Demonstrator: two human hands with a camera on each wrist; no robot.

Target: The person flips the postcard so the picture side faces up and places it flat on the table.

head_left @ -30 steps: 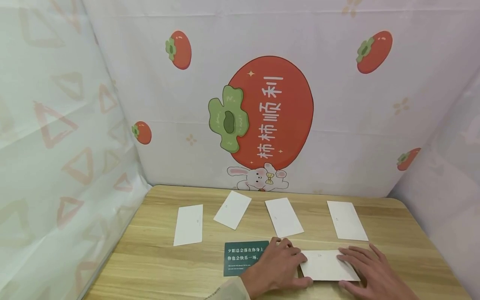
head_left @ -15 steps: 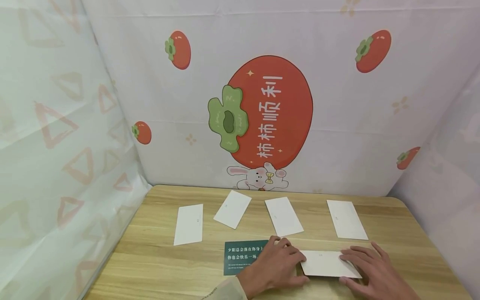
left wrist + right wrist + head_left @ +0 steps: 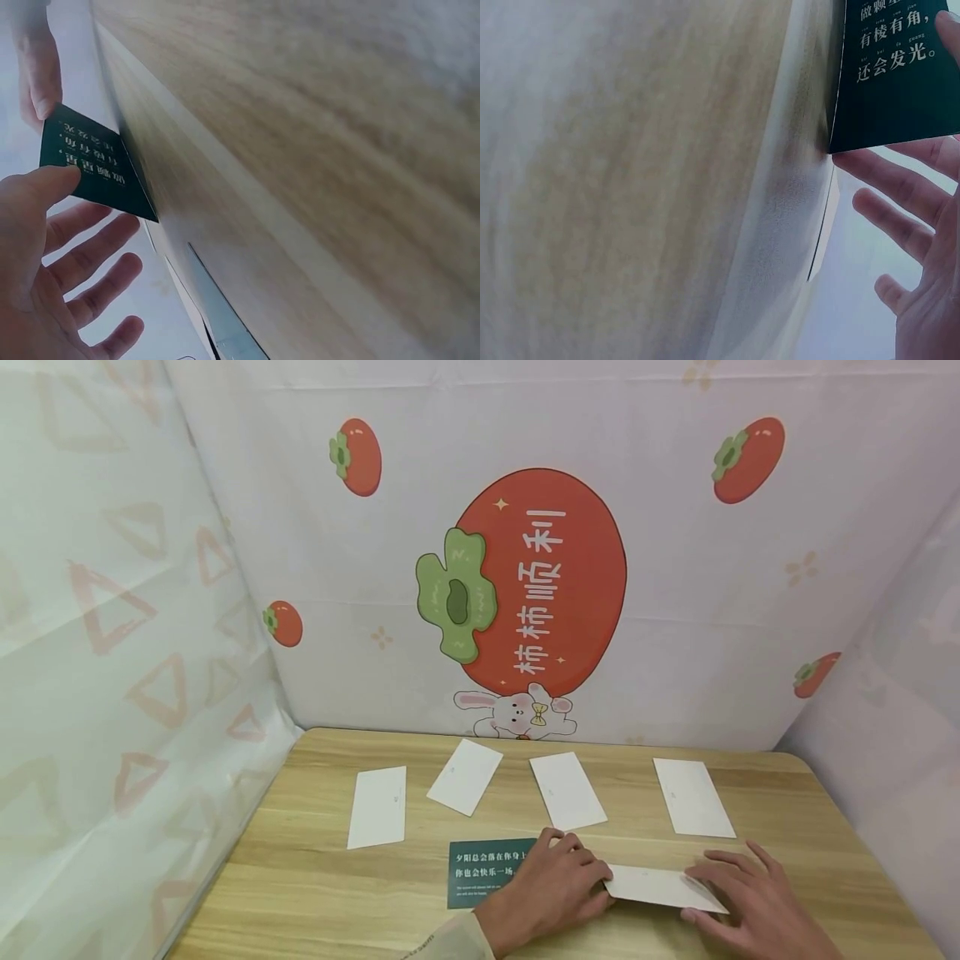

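Observation:
A card [image 3: 651,887] with a white back is tilted up off the table at the front right in the head view. Its dark green face with white lettering [image 3: 94,169] shows in both wrist views. My left hand [image 3: 558,883] pinches its left end between thumb and fingers. At the other end, my right hand [image 3: 753,897] pinches it, the remaining fingers spread. Just left of my left hand a green card [image 3: 480,878] with white writing lies face up, partly covered by that hand.
Several white-backed cards lie farther back on the wooden table [image 3: 300,877]: one at left [image 3: 377,808], one angled [image 3: 465,778], one in the middle [image 3: 567,792] and one at right [image 3: 693,798]. A printed cloth [image 3: 675,677] hangs behind the table's far edge.
The card between my hands has tipped, its near edge rising off the table, so its white back looks narrower from above. My left thumb has drawn in under it. The other cards stay put.

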